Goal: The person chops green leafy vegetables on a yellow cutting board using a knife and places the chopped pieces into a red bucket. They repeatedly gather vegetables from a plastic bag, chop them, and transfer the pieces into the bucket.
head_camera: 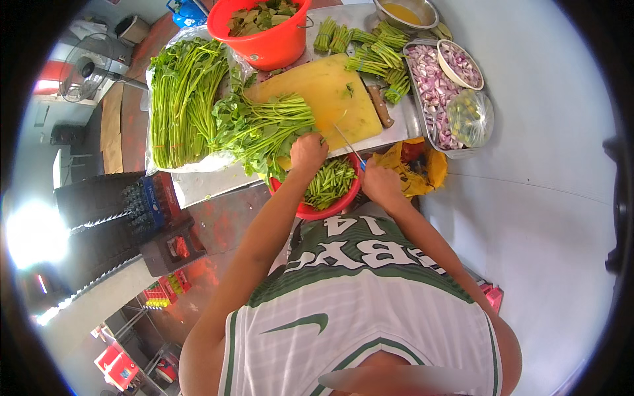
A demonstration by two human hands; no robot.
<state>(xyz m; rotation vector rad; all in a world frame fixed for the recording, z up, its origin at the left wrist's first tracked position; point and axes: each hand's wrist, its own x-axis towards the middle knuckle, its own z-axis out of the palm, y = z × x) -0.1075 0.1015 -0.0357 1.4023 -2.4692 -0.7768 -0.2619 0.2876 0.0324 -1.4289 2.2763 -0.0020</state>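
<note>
My left hand is closed on the stem ends of leafy greens at the near edge of a yellow cutting board. A loose heap of leafy green stems lies on the board's left part. In my right hand is a knife with a blue handle, its thin blade angled up and left over the board's edge. Below both hands, a red basin holds cut green stem pieces. A second knife's wooden handle rests along the board's right side.
Long-stemmed greens lie on plastic at left. An orange-red bucket of leaves stands behind the board. Tied stem bundles, a metal tray of chopped onions and a metal bowl sit at right. A yellow bag hangs near my right hand.
</note>
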